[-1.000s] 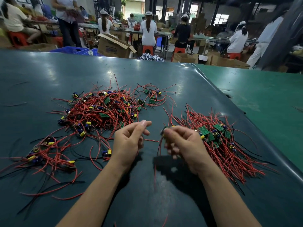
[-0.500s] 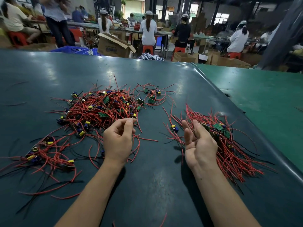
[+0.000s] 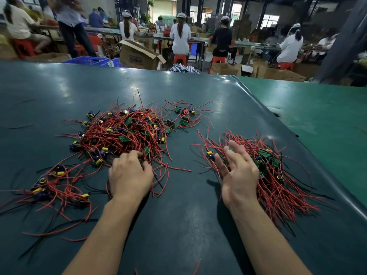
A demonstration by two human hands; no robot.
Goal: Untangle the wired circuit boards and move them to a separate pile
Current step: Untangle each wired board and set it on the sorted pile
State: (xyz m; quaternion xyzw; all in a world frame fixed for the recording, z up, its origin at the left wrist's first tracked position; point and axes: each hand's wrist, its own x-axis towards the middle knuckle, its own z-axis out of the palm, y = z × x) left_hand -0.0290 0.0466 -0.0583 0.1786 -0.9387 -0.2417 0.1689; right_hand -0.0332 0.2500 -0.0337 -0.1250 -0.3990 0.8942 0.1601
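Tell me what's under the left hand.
The left hand rests on the near edge of the tangled pile of red-wired green circuit boards. Red wires emerge around its fingers; whatever they grip is hidden.

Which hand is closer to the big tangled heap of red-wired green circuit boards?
Left. The left hand reaches into the near edge of the tangled heap; the right hand rests on the separate sorted pile, apart from it.
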